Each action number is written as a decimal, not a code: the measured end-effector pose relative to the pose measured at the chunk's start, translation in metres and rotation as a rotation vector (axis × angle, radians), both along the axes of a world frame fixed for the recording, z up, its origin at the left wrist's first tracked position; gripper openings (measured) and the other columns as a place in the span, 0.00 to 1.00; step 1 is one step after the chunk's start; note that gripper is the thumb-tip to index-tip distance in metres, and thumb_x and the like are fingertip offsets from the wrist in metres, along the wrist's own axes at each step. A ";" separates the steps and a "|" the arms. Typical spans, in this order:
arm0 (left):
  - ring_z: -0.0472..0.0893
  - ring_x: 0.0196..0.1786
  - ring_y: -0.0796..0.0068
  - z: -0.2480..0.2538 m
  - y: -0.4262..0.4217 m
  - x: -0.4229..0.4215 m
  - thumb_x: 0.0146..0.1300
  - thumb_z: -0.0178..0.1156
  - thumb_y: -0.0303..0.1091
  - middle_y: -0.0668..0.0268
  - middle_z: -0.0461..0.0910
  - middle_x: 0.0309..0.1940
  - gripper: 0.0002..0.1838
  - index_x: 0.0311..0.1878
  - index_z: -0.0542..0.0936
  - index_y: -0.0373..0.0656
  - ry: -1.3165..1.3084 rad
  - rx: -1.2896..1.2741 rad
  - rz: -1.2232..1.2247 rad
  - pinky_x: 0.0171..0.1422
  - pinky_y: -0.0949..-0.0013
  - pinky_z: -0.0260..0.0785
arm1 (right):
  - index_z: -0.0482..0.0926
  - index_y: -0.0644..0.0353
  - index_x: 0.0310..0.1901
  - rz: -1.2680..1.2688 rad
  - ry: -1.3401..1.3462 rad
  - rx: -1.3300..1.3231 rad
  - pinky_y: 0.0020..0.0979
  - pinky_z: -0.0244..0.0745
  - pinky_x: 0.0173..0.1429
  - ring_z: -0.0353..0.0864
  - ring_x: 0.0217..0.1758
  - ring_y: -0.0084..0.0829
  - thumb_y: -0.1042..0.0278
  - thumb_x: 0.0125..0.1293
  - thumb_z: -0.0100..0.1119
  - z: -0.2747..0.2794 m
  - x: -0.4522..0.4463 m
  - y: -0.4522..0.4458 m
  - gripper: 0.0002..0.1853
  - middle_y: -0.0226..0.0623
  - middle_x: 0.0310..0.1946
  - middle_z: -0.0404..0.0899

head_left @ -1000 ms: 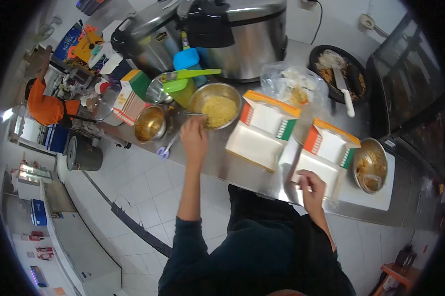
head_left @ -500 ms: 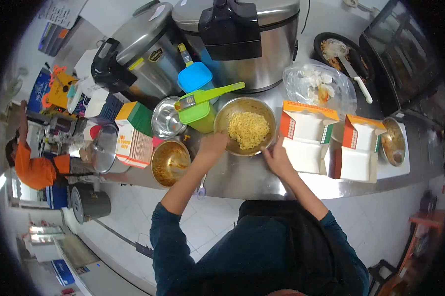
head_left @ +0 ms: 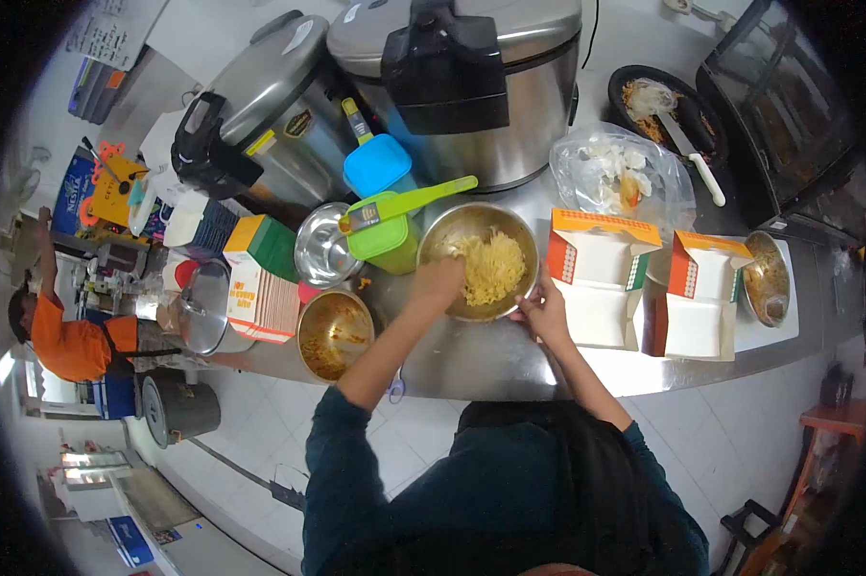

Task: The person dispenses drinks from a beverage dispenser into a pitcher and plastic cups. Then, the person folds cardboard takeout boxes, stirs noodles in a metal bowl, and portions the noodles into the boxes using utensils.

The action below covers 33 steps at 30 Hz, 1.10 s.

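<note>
My left hand (head_left: 438,288) reaches over the left rim of a steel bowl (head_left: 436,230), its fingers closed at the edge of the yellow noodles (head_left: 493,272); what they hold is hidden. The noodles rise in a mound inside the bowl. At the lower right rim, my right hand (head_left: 546,315) grips the bowl. Two open cartons, one (head_left: 591,312) close to my right hand and another (head_left: 694,326) further right, show white insides. A sauce-stained metal bowl (head_left: 335,336) stands left of my left hand.
Behind the bowl stand two large steel cookers (head_left: 538,115). A green container (head_left: 391,252), an empty metal bowl (head_left: 325,252) and stacked cartons (head_left: 260,298) are to the left. A plastic bag (head_left: 668,187), a black pan (head_left: 711,134) with a knife (head_left: 706,178), and another person (head_left: 63,336) also show.
My left hand has moved from near the bowl's left side into the bowl. My right hand has left the right carton and taken hold of the bowl's rim. The noodles now stand higher.
</note>
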<state>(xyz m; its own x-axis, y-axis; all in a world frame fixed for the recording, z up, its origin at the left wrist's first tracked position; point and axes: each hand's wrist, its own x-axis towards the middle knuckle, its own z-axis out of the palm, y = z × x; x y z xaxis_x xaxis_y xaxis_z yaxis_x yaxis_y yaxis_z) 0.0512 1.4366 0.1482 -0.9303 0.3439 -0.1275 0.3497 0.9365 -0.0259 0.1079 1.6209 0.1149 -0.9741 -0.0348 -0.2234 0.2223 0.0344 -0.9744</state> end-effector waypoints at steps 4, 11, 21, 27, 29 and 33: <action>0.79 0.26 0.61 0.044 0.007 0.049 0.50 0.47 0.29 0.55 0.77 0.23 0.10 0.35 0.74 0.38 -0.061 -0.088 -0.102 0.27 0.61 0.71 | 0.45 0.58 0.62 -0.226 0.013 -0.233 0.27 0.79 0.26 0.76 0.23 0.28 0.87 0.50 0.50 -0.017 0.000 -0.006 0.38 0.34 0.22 0.65; 0.79 0.26 0.59 0.017 0.004 -0.002 0.50 0.48 0.29 0.54 0.76 0.21 0.08 0.30 0.76 0.38 -0.067 -0.041 0.009 0.27 0.61 0.71 | 0.45 0.57 0.62 0.007 -0.052 -0.190 0.23 0.79 0.32 0.73 0.27 0.22 0.86 0.53 0.47 -0.012 0.000 0.002 0.36 0.30 0.27 0.63; 0.78 0.27 0.58 0.010 -0.011 -0.005 0.48 0.49 0.27 0.55 0.76 0.22 0.07 0.26 0.77 0.39 -0.178 -0.050 0.124 0.27 0.60 0.70 | 0.46 0.58 0.62 -0.006 -0.029 -0.173 0.23 0.79 0.34 0.77 0.29 0.27 0.86 0.54 0.44 -0.019 0.006 0.000 0.34 0.31 0.29 0.64; 0.78 0.28 0.57 0.024 -0.017 0.014 0.47 0.49 0.27 0.54 0.76 0.23 0.07 0.23 0.76 0.37 -0.194 -0.072 -0.127 0.30 0.59 0.70 | 0.49 0.57 0.62 -0.071 -0.056 -0.220 0.26 0.80 0.31 0.77 0.28 0.30 0.86 0.53 0.47 -0.010 0.003 0.006 0.34 0.32 0.26 0.63; 0.78 0.28 0.57 0.001 -0.020 0.001 0.47 0.49 0.26 0.54 0.76 0.23 0.07 0.24 0.76 0.37 -0.103 0.021 -0.067 0.31 0.59 0.70 | 0.48 0.55 0.62 -0.021 -0.130 -0.229 0.24 0.80 0.35 0.76 0.31 0.28 0.87 0.54 0.45 0.000 0.008 0.006 0.34 0.29 0.28 0.61; 0.77 0.28 0.57 0.000 0.004 0.026 0.46 0.49 0.26 0.53 0.75 0.25 0.06 0.25 0.76 0.37 -0.230 0.011 -0.123 0.32 0.59 0.70 | 0.49 0.54 0.62 -0.018 -0.024 -0.196 0.25 0.80 0.35 0.75 0.30 0.26 0.86 0.54 0.45 -0.016 0.001 0.006 0.34 0.28 0.27 0.59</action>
<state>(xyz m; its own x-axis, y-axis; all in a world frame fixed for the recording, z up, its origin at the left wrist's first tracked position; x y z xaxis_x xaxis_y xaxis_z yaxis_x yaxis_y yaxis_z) 0.0776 1.4410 0.1481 -0.8282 0.4555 -0.3264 0.4568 0.8862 0.0776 0.1085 1.6272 0.0992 -0.9694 -0.0627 -0.2372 0.2443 -0.1596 -0.9565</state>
